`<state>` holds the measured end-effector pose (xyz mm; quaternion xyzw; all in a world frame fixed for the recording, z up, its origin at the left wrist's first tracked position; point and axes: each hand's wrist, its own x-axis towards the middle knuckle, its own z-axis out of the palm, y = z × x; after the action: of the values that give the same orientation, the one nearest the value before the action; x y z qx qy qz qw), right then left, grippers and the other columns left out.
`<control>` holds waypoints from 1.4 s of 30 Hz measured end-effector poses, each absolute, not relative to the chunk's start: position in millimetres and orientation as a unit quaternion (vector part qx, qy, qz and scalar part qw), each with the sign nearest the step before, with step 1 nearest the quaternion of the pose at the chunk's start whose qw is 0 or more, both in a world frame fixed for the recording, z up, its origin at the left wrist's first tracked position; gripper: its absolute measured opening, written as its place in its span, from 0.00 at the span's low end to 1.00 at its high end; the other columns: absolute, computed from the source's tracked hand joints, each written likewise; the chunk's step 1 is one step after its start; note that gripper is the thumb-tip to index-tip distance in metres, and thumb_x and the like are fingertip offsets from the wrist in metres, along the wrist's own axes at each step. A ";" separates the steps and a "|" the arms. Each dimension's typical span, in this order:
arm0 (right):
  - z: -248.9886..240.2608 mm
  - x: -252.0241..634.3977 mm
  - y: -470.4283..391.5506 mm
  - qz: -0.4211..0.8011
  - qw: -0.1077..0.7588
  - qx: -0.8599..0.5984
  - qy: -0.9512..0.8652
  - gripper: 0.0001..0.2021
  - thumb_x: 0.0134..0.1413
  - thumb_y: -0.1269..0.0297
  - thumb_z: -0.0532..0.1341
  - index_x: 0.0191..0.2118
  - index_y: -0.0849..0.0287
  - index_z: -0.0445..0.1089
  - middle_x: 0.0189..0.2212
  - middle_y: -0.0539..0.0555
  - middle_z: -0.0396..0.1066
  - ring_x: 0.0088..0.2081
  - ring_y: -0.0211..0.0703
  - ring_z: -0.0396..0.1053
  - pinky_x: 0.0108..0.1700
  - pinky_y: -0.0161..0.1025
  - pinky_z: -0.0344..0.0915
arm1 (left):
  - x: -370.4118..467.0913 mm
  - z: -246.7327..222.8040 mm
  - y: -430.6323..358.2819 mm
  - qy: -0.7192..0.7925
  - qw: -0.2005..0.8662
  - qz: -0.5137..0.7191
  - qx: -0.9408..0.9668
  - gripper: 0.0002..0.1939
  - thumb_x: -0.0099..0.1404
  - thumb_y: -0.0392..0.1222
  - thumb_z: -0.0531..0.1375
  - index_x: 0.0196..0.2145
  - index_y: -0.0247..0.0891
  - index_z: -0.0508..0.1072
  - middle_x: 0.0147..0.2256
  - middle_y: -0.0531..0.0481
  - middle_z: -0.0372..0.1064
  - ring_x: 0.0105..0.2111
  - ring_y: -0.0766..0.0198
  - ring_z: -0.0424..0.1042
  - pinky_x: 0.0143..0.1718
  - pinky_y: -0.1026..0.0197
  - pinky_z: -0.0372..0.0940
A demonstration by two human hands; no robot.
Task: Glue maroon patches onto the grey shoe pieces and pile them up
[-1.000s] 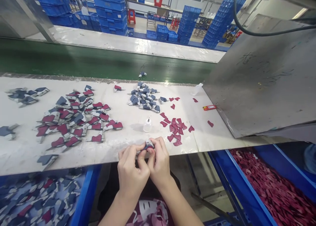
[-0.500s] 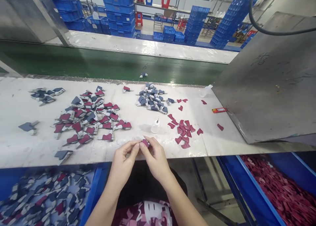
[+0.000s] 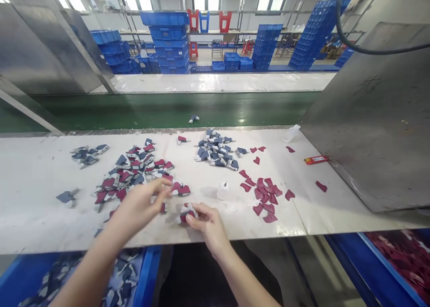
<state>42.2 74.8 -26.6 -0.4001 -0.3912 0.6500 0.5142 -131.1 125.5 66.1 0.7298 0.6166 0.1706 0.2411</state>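
My right hand [image 3: 206, 222] pinches a small plastic part with a maroon face and a white-grey body [image 3: 183, 216] just above the bench near its front edge. My left hand [image 3: 143, 204] is over the front of a pile of similar maroon-faced and blue-grey parts [image 3: 134, 164]; its fingers are apart and nothing shows between them. Beyond my right hand stands a small clear bottle with a thin dark tip [image 3: 223, 190]. Flat maroon pieces [image 3: 265, 193] lie loose to the right of the bottle.
Blue-grey parts [image 3: 217, 150] form a heap at the back middle. A clear plastic cup [image 3: 290, 133] and a red packet [image 3: 316, 159] lie near a slanted metal panel [image 3: 376, 119]. Below the bench are a blue bin of parts [image 3: 144, 271] and another with maroon pieces [image 3: 364, 257]. A green belt [image 3: 251, 108] runs behind.
My hands have separated. The left has swung left to the pile, while the right keeps the maroon-faced part. My view has tilted up, showing more of the room.
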 end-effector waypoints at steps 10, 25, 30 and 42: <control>-42.9 33.0 61.4 0.379 0.490 -0.535 -0.574 0.11 0.55 0.63 0.64 0.45 0.54 0.73 0.32 0.52 0.74 0.30 0.44 0.72 0.32 0.37 0.68 | -106.3 67.1 375.8 0.682 0.055 0.111 0.720 0.17 0.66 0.40 0.60 0.52 0.33 0.71 0.50 0.37 0.73 0.50 0.50 0.71 0.50 0.51 0.65; -50.3 28.5 54.6 0.282 0.478 -0.530 -0.641 0.10 0.63 0.67 0.58 0.48 0.55 0.68 0.48 0.62 0.66 0.36 0.44 0.74 0.32 0.40 0.73 | -100.3 18.8 452.0 0.739 0.086 0.107 0.660 0.19 0.68 0.46 0.60 0.54 0.36 0.68 0.53 0.42 0.68 0.48 0.55 0.72 0.47 0.48 0.70; -47.2 68.3 48.4 0.095 0.589 -0.543 -0.591 0.16 0.56 0.74 0.61 0.49 0.52 0.66 0.41 0.58 0.58 0.45 0.53 0.65 0.43 0.53 0.70 | -97.6 34.4 414.5 0.708 0.119 0.121 0.685 0.18 0.68 0.46 0.60 0.53 0.35 0.70 0.52 0.42 0.69 0.48 0.55 0.72 0.48 0.47 0.69; -44.4 106.2 81.0 0.119 0.404 -0.556 -0.717 0.24 0.59 0.65 0.62 0.61 0.52 0.65 0.55 0.65 0.58 0.62 0.65 0.52 0.55 0.66 0.63 | -72.0 50.3 154.1 0.598 0.236 0.339 0.687 0.16 0.71 0.44 0.51 0.45 0.37 0.76 0.38 0.47 0.77 0.36 0.58 0.74 0.39 0.59 0.66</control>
<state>106.2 81.0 -44.4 -0.5556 -0.7169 0.1192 0.4040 -72.0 154.1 50.3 0.6874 0.5976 0.3387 0.2360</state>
